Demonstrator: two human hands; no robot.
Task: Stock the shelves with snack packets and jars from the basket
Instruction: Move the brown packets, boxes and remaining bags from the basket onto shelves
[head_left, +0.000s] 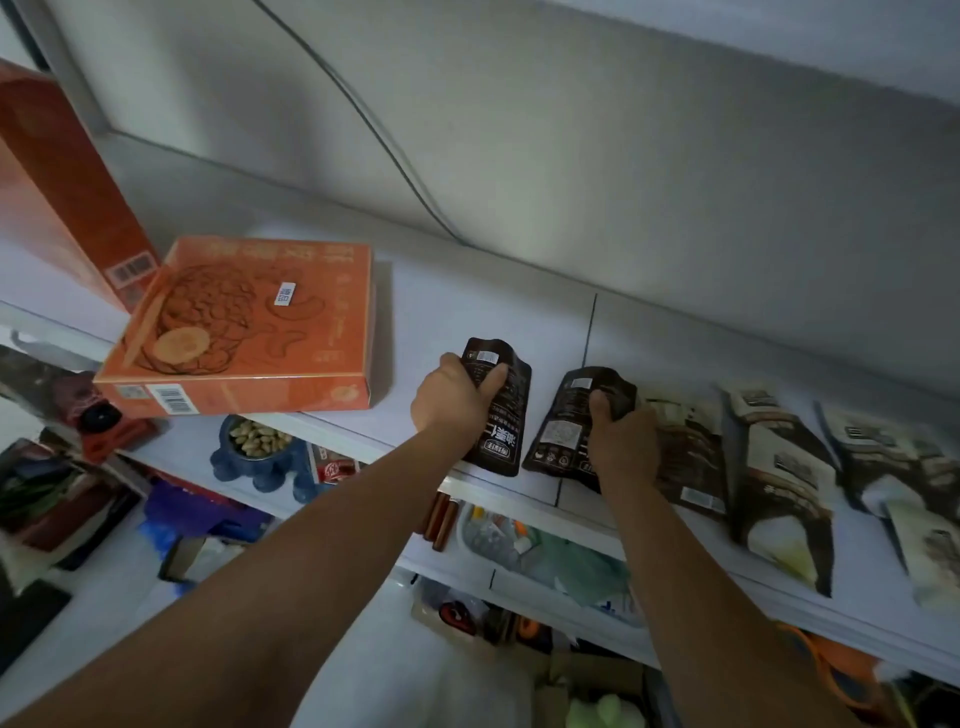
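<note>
My left hand (451, 399) grips a dark brown snack packet (506, 410) that lies flat on the white top shelf (467, 301), thumb across its face. Just to the right, my right hand (621, 441) grips a second dark brown packet (569, 421), fingers curled over its right edge. Beyond that hand, a row of several brown-and-cream snack packets (774, 467) lies overlapping along the shelf toward the right. The basket is not clearly visible.
A flat orange gift box (249, 327) lies left of the packets, and a taller orange box (57, 182) stands at the far left. Lower shelves hold a blue bowl of nuts (260, 447), a red packet (332, 467) and assorted clutter. A grey wall backs the shelf.
</note>
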